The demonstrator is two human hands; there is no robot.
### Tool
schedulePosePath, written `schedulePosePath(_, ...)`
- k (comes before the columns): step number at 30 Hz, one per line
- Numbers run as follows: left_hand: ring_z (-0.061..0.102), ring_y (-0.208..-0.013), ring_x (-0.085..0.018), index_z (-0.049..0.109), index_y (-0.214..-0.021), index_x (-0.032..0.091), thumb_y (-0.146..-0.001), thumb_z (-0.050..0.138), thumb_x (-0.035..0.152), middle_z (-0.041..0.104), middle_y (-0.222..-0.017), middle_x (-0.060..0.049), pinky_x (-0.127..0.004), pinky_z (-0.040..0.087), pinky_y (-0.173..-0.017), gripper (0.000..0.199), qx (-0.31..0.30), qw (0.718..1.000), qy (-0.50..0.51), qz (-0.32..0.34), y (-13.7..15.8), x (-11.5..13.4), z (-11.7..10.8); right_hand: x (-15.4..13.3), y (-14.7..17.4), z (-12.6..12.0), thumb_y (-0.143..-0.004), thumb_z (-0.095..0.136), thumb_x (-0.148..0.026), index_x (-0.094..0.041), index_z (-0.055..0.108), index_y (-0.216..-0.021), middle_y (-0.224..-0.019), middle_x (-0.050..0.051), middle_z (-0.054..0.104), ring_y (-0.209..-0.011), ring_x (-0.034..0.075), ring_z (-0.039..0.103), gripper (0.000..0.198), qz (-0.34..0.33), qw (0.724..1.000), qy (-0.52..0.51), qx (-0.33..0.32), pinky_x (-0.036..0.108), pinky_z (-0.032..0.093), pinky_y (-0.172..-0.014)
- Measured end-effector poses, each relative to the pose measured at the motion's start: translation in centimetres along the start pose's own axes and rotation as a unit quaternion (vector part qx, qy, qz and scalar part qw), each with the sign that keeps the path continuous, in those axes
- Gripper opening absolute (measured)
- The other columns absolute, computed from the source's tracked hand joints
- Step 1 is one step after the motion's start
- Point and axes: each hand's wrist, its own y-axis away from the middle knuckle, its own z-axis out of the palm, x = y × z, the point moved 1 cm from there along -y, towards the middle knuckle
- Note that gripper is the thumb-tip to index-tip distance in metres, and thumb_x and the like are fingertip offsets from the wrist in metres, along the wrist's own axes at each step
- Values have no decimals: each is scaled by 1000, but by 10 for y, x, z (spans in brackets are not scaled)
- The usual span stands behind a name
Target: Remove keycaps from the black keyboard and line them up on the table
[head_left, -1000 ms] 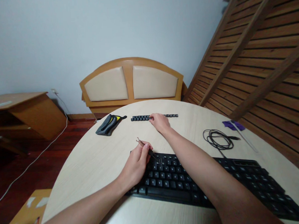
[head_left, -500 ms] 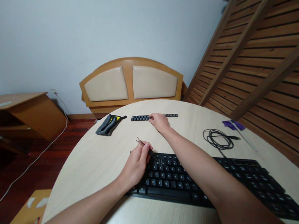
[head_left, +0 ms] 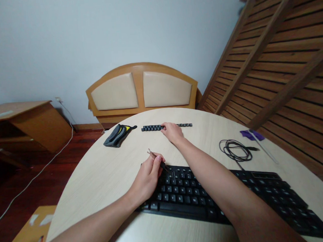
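My left hand point(head_left: 148, 174) is closed around a keycap puller point(head_left: 152, 154) with a dark handle and thin wire prongs at both ends. Its lower prongs reach over the upper left rows of a black keyboard point(head_left: 180, 208), where several keys are without caps. Farther off, the fingertips of my right hand point(head_left: 173, 131) are pinched on a black keycap point(head_left: 162, 128) at the end of the front row of loose keycaps point(head_left: 151, 128). A back row continues to the right behind that hand. My right forearm hides part of the keyboard.
A grey and black pouch point(head_left: 118, 136) with yellow trim lies at the table's left. To the right are a coiled cable point(head_left: 236, 151), a purple cloth point(head_left: 256, 134) and a thin pale stick point(head_left: 264, 147). A headboard point(head_left: 139, 89) stands beyond the round table point(head_left: 99, 183).
Both hands stay nearly where they were. The view has shifted very slightly.
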Motion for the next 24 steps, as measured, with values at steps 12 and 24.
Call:
schedulePosePath(12, 42, -59, -15, 55, -92, 18, -99, 36, 45, 43, -63, 5, -26, 35, -59, 33, -7, 1000, 2, 5, 1, 2, -1, 3, 45, -51, -77, 69, -19, -21, 55, -131, -114, 9, 70, -107, 27, 63, 56, -69, 993, 21, -94, 33, 47, -88)
schedulePosePath(24, 43, -57, -15, 56, -91, 19, -98, 37, 47, 44, -60, 5, -26, 34, -57, 34, -1, 1000, 3, 12, 0, 3, 0, 29, 171, -100, -85, 63, -53, -22, 57, -132, -130, 8, 61, -121, 25, 53, 56, -209, 932, -178, -236, 38, 41, -105)
